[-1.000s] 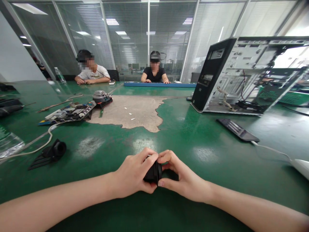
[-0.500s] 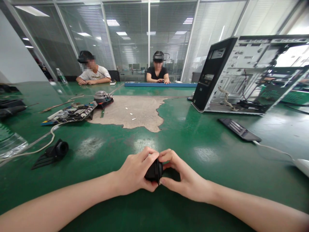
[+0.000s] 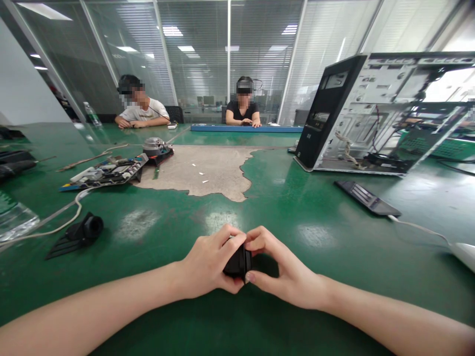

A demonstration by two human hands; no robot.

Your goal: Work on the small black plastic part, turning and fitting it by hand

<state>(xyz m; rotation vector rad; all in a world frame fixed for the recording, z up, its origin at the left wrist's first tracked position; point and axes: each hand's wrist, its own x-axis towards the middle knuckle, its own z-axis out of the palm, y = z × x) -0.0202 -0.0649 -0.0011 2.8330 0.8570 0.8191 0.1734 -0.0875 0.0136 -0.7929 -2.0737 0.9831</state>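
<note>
Between my hands is a compact black part [image 3: 235,264] with a flat, raised rim on its right side; its exact kind I cannot make out. My left hand [image 3: 211,258] wraps round its body from the left, fingers over the top and thumb below. From the right, my right hand [image 3: 285,269] pinches the rim, with fingertips at the upper edge and thumb at the lower. Much of the part is covered by my fingers. A black slotted bracket with a round opening [image 3: 79,231] lies on the green table [image 3: 178,324], left of my left forearm.
An open computer case [image 3: 326,118] stands at the right, before a phone [image 3: 367,199] with a white cable. Circuit boards [image 3: 107,173] lie left, near a plastic bottle [image 3: 15,217]. Bare patch [image 3: 208,168] mid-table. Two people sit across, behind a blue bar [image 3: 245,128].
Both hands keep almost the same grip on the black part. The view has shifted very slightly; nothing has been taken up or let go.
</note>
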